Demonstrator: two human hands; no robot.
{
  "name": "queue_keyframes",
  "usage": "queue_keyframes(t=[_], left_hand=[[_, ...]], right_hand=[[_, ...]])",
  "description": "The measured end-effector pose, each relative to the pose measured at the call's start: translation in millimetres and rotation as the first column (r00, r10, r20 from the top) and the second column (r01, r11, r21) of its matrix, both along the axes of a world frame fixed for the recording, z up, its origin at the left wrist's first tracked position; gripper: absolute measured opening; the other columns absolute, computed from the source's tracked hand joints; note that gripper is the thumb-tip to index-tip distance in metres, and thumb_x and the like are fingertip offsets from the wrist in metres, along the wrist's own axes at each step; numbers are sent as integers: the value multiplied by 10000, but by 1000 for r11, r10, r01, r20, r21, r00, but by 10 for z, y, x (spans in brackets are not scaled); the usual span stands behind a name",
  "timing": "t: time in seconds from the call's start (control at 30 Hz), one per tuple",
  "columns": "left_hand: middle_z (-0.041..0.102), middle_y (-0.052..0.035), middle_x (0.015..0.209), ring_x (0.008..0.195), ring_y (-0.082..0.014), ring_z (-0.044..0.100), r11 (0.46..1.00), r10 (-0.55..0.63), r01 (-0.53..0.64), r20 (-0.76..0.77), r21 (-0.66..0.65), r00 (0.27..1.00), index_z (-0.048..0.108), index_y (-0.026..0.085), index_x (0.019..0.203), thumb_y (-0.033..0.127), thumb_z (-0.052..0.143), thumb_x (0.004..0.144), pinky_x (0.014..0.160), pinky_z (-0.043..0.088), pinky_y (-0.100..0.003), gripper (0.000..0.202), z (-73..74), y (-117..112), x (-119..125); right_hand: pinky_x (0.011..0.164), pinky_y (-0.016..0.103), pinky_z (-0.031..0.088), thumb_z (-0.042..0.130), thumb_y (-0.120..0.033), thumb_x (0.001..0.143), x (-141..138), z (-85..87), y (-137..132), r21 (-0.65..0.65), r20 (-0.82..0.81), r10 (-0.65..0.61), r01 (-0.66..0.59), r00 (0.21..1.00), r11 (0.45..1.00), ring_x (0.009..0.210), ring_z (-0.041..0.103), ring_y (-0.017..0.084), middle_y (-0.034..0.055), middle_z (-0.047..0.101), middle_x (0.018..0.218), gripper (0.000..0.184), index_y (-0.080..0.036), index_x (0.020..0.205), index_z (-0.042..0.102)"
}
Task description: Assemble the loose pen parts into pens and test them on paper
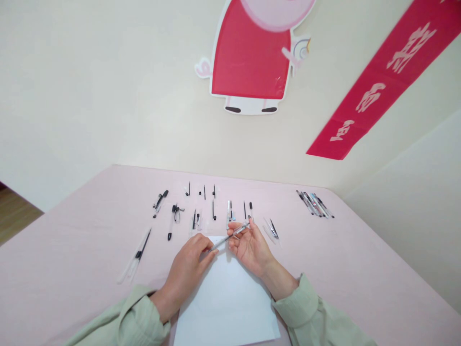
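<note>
Left hand [190,258] and right hand [252,248], each grip closed on pen [224,240], apparently clear-barrelled, above white paper [226,300]; loose pen parts [194,219] beyond paper

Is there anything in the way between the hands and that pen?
No, nothing that I can see. The left hand pinches one end of the pen and the right hand holds the other. The white paper lies underneath, not between.
</note>
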State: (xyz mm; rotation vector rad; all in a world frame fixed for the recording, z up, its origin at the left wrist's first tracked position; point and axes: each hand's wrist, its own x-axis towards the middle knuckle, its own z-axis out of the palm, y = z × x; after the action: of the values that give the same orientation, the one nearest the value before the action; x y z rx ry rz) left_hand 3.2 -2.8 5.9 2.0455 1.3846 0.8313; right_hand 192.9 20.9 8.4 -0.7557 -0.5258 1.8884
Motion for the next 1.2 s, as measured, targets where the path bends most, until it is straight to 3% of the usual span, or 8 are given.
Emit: queue_keyframes(t=[0.33,0.5,0.7,0.93,1.0,1.03,1.1,1.2], left_hand=[[572,-12,792,761,-194,562,1000,29,-28,74,-6,997,542,216,770,334,493,901,697,447,-306,183,-7,23,-26],[602,-11,809,766,-194,575,998,60,-56,168,-30,984,587,219,845,405,505,894,701,454,-295,209,-57,90,-53],[612,-19,788,773,-194,583,995,-75,85,162,-52,984,630,217,787,453,474,910,706,448,-288,308,-48,87,-42],[648,-37,880,865,-209,607,983,-151,162,119,-91,981,649,228,880,466,387,943,805,450,-321,359,-30,61,-32],[646,-38,868,860,-213,607,980,-164,172,79,-104,983,641,227,853,469,343,956,808,444,-332,398,-31,62,-31],[645,-38,858,850,-214,606,978,-172,177,59,-108,983,637,226,840,470,329,959,804,442,-336,411,-30,63,-29],[642,-37,847,840,-216,603,977,-177,179,25,-112,984,627,226,822,469,315,963,800,436,-341,420,-30,65,-23],[643,-35,844,832,-217,601,978,-178,176,-8,-114,984,618,226,806,466,323,961,791,431,-340,411,-40,70,-16]], right_hand=[[623,240,493,611,-556,815,3,-52,10,95,81,-22,14,997,995,626,591,112,56,677,848,414,-160,883,711],[519,221,456,634,-494,818,12,-51,10,223,231,-31,-22,973,975,477,458,74,-34,524,602,366,-152,922,709],[557,223,449,734,-383,732,-46,-46,-54,280,396,25,-147,918,949,549,542,83,-6,613,707,297,-164,930,702],[559,260,471,606,-433,782,293,209,145,317,435,-233,94,870,944,573,574,128,12,621,703,258,-179,821,584],[525,235,428,518,-420,835,617,268,265,414,588,-410,176,697,893,518,523,114,-17,564,625,242,-183,849,565],[508,229,406,479,-397,854,806,279,320,450,712,-470,175,521,876,508,510,113,-18,562,629,235,-182,880,571],[525,233,397,417,-334,878,1197,259,399,460,888,-456,106,-64,881,543,532,127,-6,586,654,229,-182,872,589],[629,279,404,420,-272,884,1688,157,425,463,859,-401,150,-318,873,721,588,193,63,633,750,228,-157,890,616]])
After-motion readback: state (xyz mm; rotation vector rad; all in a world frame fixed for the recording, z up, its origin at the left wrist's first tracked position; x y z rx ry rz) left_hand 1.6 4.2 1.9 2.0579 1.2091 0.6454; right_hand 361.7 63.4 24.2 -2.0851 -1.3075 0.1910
